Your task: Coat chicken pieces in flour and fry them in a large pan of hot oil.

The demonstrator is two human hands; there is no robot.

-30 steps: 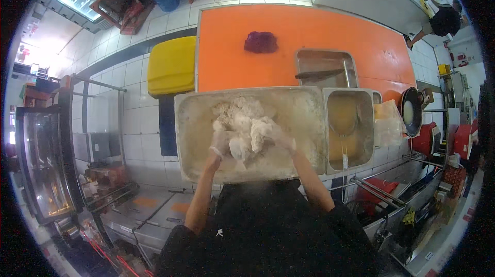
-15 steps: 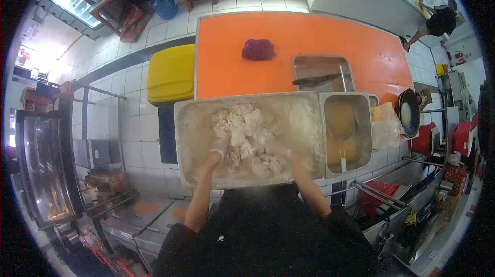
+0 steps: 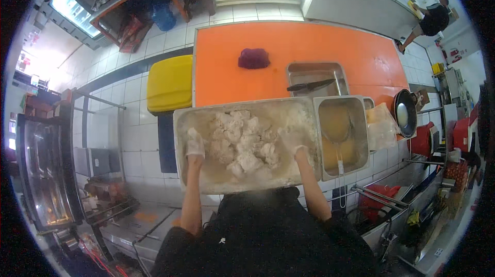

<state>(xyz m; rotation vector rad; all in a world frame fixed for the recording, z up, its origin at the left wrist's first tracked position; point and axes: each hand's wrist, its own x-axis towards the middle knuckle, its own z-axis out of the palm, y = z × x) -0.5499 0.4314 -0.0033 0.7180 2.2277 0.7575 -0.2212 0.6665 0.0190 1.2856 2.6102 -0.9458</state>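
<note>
A heap of flour-coated pieces that look like raw chicken (image 3: 245, 138) lies in the middle of a large metal tray (image 3: 206, 190). Loose flour (image 3: 299, 114) covers the tray's floor, thickest at the far right. My left hand (image 3: 195, 143), in a pale floury glove, is at the left of the heap, apart from it, fingers stretched out. On the other side, my right hand (image 3: 292, 140), gloved likewise, is low over the flour beside the heap. Its fingers look spread, though they blend with the flour. Neither hand holds a piece.
Right of the tray, a metal pan (image 3: 361, 161) of yellowish liquid holds a strainer (image 3: 337, 132). Beyond, an orange table (image 3: 221, 71) bears a purple cloth (image 3: 253, 58) and a shallow pan (image 3: 337, 89) with a dark-bladed knife (image 3: 309, 86). A yellow bin (image 3: 170, 84) stands left; another person (image 3: 435, 19) is far right.
My hands have drawn apart from the heap, left hand to the left and right hand slightly right. The coated pieces have shifted and sit in a more compact pile.
</note>
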